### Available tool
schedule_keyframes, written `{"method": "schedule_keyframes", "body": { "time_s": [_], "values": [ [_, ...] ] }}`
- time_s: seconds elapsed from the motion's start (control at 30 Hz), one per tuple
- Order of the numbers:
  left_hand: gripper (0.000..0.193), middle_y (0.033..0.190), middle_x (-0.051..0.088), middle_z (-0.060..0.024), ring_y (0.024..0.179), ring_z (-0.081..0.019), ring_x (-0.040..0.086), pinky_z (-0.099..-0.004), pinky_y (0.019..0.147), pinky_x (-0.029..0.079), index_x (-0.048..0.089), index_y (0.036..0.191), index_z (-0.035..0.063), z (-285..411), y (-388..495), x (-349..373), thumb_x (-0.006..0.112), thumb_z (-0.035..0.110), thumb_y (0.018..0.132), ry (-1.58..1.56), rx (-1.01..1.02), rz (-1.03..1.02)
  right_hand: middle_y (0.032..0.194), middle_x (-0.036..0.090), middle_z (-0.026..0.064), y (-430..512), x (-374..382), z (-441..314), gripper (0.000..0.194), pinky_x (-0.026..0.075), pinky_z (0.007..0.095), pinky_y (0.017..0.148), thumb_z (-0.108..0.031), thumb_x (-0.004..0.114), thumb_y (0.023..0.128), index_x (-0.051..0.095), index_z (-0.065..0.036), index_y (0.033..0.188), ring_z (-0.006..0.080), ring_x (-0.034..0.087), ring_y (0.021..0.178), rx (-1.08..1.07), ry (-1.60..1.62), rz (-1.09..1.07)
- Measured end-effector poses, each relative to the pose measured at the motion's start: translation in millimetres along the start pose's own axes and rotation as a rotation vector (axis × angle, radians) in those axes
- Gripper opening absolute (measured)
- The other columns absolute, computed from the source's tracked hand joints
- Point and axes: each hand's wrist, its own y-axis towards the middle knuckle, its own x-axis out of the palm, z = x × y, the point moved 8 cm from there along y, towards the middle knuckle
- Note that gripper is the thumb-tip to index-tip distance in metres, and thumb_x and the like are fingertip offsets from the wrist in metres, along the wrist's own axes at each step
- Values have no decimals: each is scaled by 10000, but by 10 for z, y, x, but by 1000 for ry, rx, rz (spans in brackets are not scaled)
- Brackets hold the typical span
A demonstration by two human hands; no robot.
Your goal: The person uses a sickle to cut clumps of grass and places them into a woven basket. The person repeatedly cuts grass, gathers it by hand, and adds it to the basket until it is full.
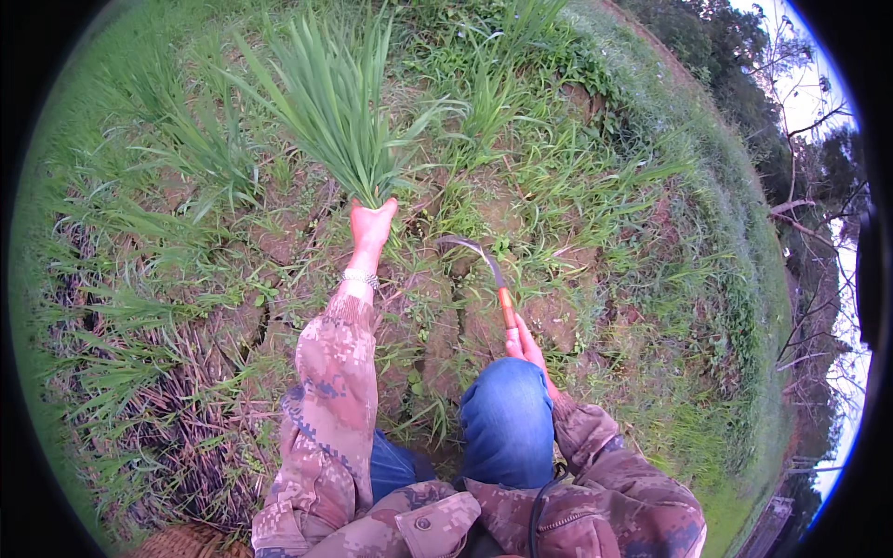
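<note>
My left hand [372, 222] is closed around the base of a large bundle of long green grass blades [342, 118], which fan out up and away from me. A metal watch or bracelet [359, 278] circles that wrist. In my right hand [529, 345], beside my right knee, is the wooden handle of a sickle [507, 307]. Its curved blade points away and bends left, over the ground between my hands. The blade is apart from the bundle. Where the blades enter my left fist, the stems are partly hidden.
Cracked soil [443, 335] with short grass and weeds lies before me. Taller grass clumps [223, 153] stand at the upper left. Dry cut stalks [188, 425] cover the lower left, near the rim of a woven basket [188, 543]. Trees with bare branches [802, 209] stand far right.
</note>
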Motion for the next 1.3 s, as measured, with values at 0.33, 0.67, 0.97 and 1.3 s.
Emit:
{"method": "schedule_keyframes", "body": {
  "time_s": [0.33, 0.67, 0.97, 1.3],
  "values": [
    [525, 1216, 759, -69, 1111, -198, 699, -355, 1016, 541, 688, 1323, 22, 1452, -506, 841, 848, 114, 831, -395, 87, -612, 991, 661, -48, -768, 346, -408, 516, 447, 275, 683, -266, 712, 1052, 569, -57, 1502, 68, 546, 804, 301, -192, 211],
    [665, 1395, 682, -68, 1305, -226, 589, -377, 1172, 412, 653, 1402, 30, 1297, -414, 788, 932, 220, 830, -782, -32, -629, 808, 557, -32, -223, 137, -1491, 328, 404, 297, 507, -263, 650, 1073, 593, -27, 1293, 73, 496, 601, 231, -370, 157],
    [612, 1362, 697, -62, 1334, -209, 573, -389, 1212, 345, 675, 1366, 46, 958, -13, 242, 915, 171, 817, -683, -116, -554, 822, 589, 0, 488, 509, -1414, 359, 468, 299, 515, -272, 624, 1085, 575, -23, 1340, 91, 543, 599, 138, -423, 185],
    [367, 1067, 780, -114, 949, -202, 747, -367, 969, 573, 667, 1279, -23, 570, 691, -220, 775, 157, 978, -480, -67, -448, 777, 478, -14, 1140, 43, -917, 333, 345, 263, 452, -424, 538, 1133, 516, -96, 1183, 71, 396, 524, 376, 309, 319]
  ]
}}
